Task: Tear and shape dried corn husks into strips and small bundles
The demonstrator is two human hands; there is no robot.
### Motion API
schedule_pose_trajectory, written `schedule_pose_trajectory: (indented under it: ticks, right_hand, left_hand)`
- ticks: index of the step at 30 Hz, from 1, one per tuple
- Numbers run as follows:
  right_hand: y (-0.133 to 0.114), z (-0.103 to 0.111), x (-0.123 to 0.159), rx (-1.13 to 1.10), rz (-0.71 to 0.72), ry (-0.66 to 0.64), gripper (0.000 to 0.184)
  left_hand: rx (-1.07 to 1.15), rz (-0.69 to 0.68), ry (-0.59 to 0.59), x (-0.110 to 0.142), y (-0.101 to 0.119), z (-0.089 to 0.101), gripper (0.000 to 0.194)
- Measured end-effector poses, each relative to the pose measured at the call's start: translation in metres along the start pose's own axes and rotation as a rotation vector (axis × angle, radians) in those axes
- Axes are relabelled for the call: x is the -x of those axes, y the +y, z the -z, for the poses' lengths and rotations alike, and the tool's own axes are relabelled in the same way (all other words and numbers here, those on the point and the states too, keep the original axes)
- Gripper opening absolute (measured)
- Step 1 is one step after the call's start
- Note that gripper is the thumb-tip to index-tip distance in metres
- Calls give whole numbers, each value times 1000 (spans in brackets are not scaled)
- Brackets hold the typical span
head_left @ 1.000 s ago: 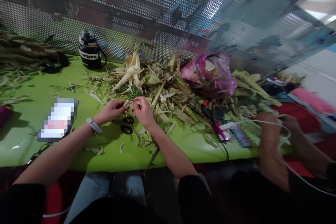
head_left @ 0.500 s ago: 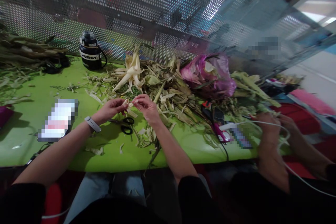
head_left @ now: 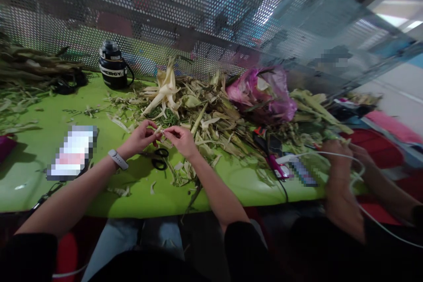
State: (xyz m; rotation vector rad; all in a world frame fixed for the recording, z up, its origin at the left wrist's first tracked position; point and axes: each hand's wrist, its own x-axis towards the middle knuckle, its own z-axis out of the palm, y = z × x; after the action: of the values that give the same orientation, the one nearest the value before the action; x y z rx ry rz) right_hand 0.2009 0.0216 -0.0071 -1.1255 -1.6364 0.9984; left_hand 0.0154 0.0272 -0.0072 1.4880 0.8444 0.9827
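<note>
My left hand (head_left: 143, 137) and my right hand (head_left: 180, 139) meet above the green table, fingertips pinched on a small pale piece of corn husk (head_left: 159, 131). The piece is small and partly covered by the fingers. Just below lie scissors with black handles (head_left: 160, 159), partly beneath my left hand. Behind my hands spreads a heap of dry corn husks (head_left: 214, 101), with a pale peeled-open husk (head_left: 167, 88) standing out on it. Small husk scraps (head_left: 180, 174) are strewn near my right wrist.
A phone (head_left: 73, 152) lies left of my left forearm. A dark bottle (head_left: 113, 68) stands by the perforated metal screen (head_left: 185, 17). Right of the heap sits a pink plastic bag (head_left: 264, 92). A co-worker's hands (head_left: 340, 154) work at the right, beside a white cable (head_left: 317, 154).
My right hand has turned and lowered slightly, its fingers now pointing left. The pale husk piece between my fingertips shows less than before. The co-worker's hands look nearly the same.
</note>
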Motion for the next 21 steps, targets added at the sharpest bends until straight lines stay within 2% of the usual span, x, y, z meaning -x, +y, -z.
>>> schedule_pose_trajectory:
  ticks: [6,13,17,21]
  right_hand:
    - [0,0,0,7,-25,-2,26]
    - [-3,1,3,342,335,68,20]
    - [-3,1,4,419,402,35,21]
    - [-3,6,1,444,380,3,18]
  left_hand:
    - [-222,-80,19,4,4,-3,34]
    - [-371,-125,28,5,-4,-1,34]
    - [-396,-129,28,4,-9,1,40]
    - [-445,-132,45,4,-8,0,38]
